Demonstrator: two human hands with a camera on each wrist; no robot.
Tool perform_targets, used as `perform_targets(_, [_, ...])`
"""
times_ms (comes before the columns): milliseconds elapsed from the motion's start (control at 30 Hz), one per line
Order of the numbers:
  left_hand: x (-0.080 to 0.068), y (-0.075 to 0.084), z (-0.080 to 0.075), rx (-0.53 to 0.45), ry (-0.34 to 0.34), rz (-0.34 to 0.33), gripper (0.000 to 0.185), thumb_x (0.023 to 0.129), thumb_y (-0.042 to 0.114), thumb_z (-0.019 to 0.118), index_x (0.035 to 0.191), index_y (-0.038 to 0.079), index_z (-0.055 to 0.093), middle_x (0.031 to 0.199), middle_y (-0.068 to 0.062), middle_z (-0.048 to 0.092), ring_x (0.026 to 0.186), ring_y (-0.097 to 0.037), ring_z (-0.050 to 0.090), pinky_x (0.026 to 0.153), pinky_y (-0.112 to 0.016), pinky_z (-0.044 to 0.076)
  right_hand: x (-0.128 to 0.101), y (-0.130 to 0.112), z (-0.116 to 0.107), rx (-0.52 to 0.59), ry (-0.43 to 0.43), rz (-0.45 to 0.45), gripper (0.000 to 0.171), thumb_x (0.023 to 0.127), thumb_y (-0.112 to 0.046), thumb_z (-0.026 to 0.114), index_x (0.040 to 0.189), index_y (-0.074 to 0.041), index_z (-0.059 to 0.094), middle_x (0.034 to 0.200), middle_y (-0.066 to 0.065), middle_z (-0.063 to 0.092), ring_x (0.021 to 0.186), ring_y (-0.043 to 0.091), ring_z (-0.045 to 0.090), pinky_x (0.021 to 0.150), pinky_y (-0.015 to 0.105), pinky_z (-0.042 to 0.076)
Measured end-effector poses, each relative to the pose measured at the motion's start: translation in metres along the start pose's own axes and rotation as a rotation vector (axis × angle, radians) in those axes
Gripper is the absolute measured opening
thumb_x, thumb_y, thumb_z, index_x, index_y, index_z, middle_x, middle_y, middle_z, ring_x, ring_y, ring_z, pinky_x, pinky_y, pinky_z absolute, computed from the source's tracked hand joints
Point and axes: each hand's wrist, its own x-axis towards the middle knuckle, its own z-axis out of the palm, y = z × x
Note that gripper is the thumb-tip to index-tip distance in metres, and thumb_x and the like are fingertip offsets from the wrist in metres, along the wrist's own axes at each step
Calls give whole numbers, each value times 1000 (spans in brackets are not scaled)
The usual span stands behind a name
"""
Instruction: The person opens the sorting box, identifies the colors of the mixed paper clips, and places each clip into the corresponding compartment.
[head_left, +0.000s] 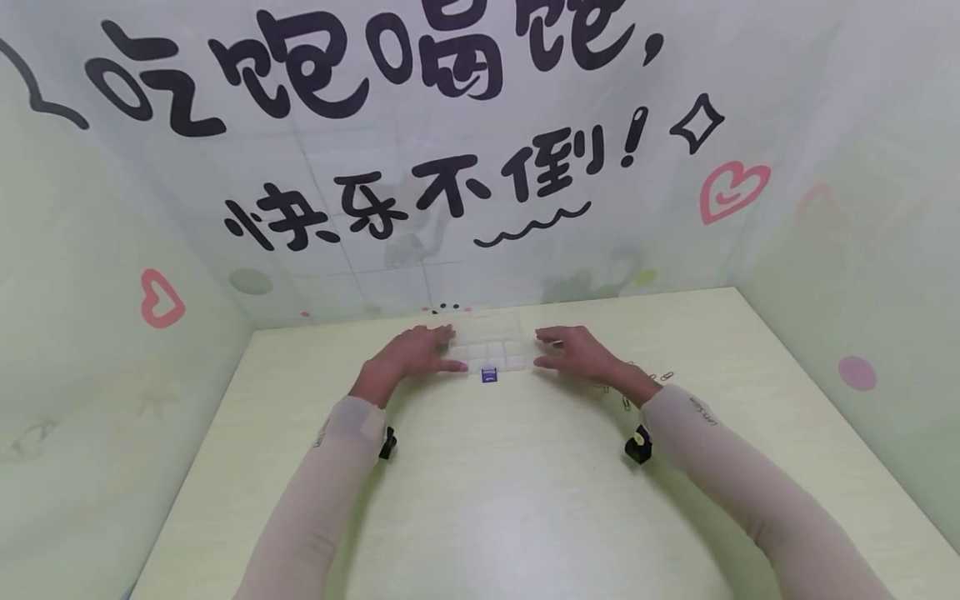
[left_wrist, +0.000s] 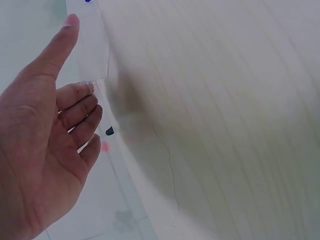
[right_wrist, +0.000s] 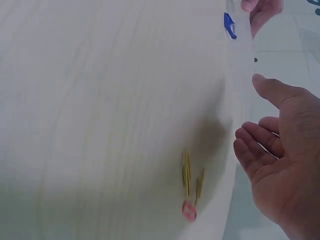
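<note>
A clear plastic box [head_left: 497,353] with small compartments stands near the back edge of the table, its clear lid [head_left: 487,325] raised behind it. A blue-purple tag [head_left: 489,376] marks its front side. At the box's left end is my left hand [head_left: 412,354], thumb and fingers spread, fingertips right at the box's edge. My right hand [head_left: 581,354] stands at the opposite end with thumb and fingers apart and nothing between them. In the right wrist view the right hand's fingers [right_wrist: 252,145] hang loosely curved beside the box.
Several paper clips [head_left: 626,403] lie scattered on the table around my right wrist; a pink one [right_wrist: 189,210] shows in the right wrist view. Behind the table [head_left: 495,500] rises a white wall [head_left: 360,275] with large dark writing. Pale side walls [head_left: 862,275] flank it.
</note>
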Motion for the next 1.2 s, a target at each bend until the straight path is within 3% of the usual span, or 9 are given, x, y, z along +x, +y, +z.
perform_targets(400, [-1,-1,0,-91,11,-1,101,92,63,74,165,7,33,164,-27,40,149,-40,45,123,-54,35,-27,19,-36,-90,-78,-53,42,98,-10,75,135,8,66,133,23,70,119,40,68,101,51,57])
perform_targets(667, [-1,-2,1,-109,11,-8,101,91,63,75,165,8,33,164,-27,39,151,-38,43,124,-53,35,-45,27,-50,-95,-147,-104,36,96,-3,75,130,9,70,125,23,71,115,41,68,96,52,59])
perform_targets(967, [-1,-2,3,-122,9,-10,101,92,63,74,165,8,32,168,-22,34,155,-37,36,125,-52,32,-56,38,-61,-160,-217,-148,32,89,1,81,120,4,76,113,13,75,107,32,71,89,49,60])
perform_targets(1200, [-2,-1,2,-127,14,-10,99,92,61,76,165,8,34,169,-20,33,155,-35,36,126,-51,32,-58,42,-64,-203,-227,-190,26,90,-2,82,116,2,77,107,9,75,102,27,70,88,47,59])
